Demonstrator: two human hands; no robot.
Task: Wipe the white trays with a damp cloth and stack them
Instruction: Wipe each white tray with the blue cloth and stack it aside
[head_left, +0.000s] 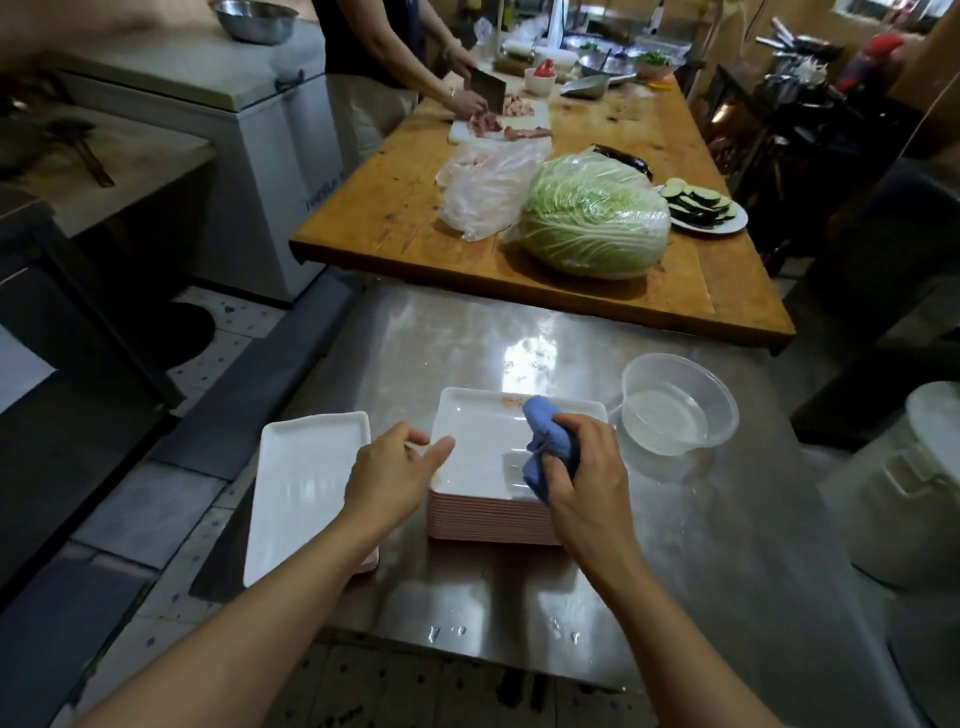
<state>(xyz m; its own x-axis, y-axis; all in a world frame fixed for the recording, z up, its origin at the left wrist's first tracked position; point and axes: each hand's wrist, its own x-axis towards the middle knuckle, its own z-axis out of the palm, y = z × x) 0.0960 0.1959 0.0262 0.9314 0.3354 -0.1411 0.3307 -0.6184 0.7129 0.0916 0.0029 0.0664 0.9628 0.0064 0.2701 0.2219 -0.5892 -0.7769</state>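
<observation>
Right hand (582, 467) wiping top tray of stack (488, 499) with blue cloth (550, 441); left hand (400, 467) steadying tray edge.

Right hand fingers curled round the bunched blue cloth, cloth pressed on the top white tray (478, 436) near its far right part, beside a reddish smear (511, 401) at the far rim. Left hand loosely spread, fingers resting on the top tray's left rim, gripping nothing. Stack sits on steel table (675, 545), centre. Separate white tray (301, 478) lies just left of the stack, at the table's left edge, over a thin pile. Clear plastic bowl (675, 405) holding water just right of the stack. Behind: wooden table (395, 208) with wrapped cabbage (592, 218), plastic bag (488, 187), plate of sliced eggplant (701, 205); another person (374, 78) cuts meat with cleaver (488, 91).
</observation>
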